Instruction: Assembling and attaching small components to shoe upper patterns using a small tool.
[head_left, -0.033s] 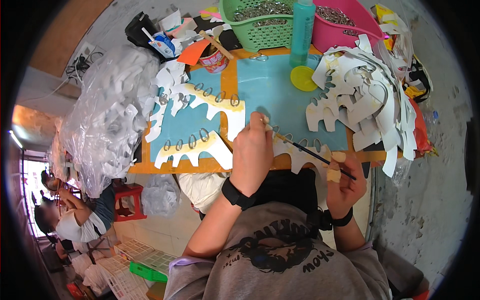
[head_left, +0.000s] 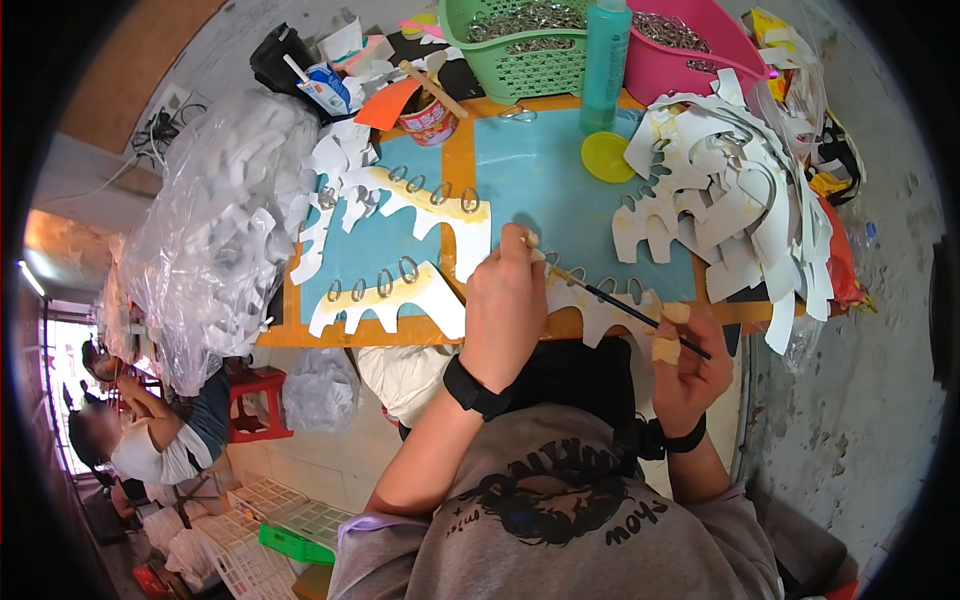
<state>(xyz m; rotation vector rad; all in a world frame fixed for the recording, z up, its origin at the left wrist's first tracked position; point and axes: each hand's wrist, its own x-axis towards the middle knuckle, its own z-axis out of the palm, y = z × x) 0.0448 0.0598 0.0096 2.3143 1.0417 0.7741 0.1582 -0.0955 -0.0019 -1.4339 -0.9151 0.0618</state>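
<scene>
My right hand is gripping the brush — white scalloped piece is lying at the table edge. My left hand is curling by its left end — can't tell if pinching.

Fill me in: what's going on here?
The person's right hand holds a thin dark stick, its far end by a white scalloped piece. The left hand is at that piece's left end, its grip unclear. Similar pieces lie to the left; a heap sits on the right. Baskets of metal loops stand behind.
</scene>
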